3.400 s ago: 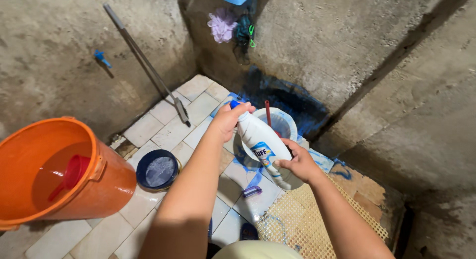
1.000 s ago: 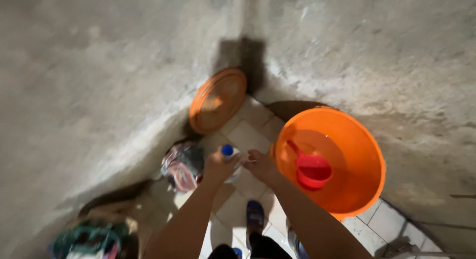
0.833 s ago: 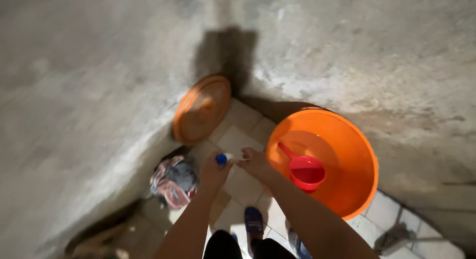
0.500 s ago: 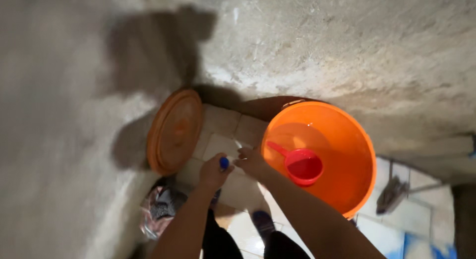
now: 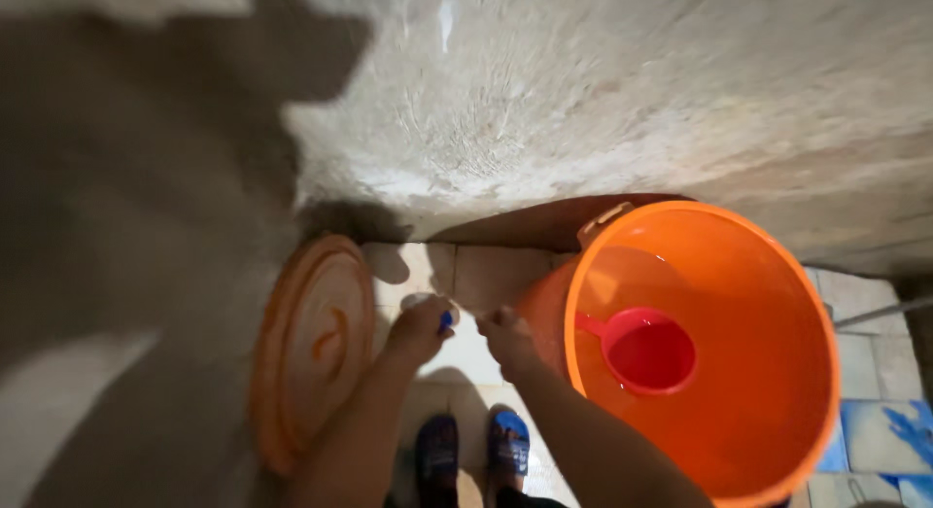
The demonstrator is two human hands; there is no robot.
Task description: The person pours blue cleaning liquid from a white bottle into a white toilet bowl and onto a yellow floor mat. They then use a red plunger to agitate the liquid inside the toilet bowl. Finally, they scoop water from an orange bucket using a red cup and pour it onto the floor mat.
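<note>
Head view: left hand (image 5: 420, 330) grips blue-capped bottle (image 5: 444, 320) low over floor tiles (image 5: 466, 348), left of orange bucket (image 5: 700, 348); right hand (image 5: 505, 335) curled alongside, grip unclear. Advise setting it upright, away from feet

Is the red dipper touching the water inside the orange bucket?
Touching. The head view shows the red dipper sitting in the water, its cup partly filled, inside the orange bucket.
</note>
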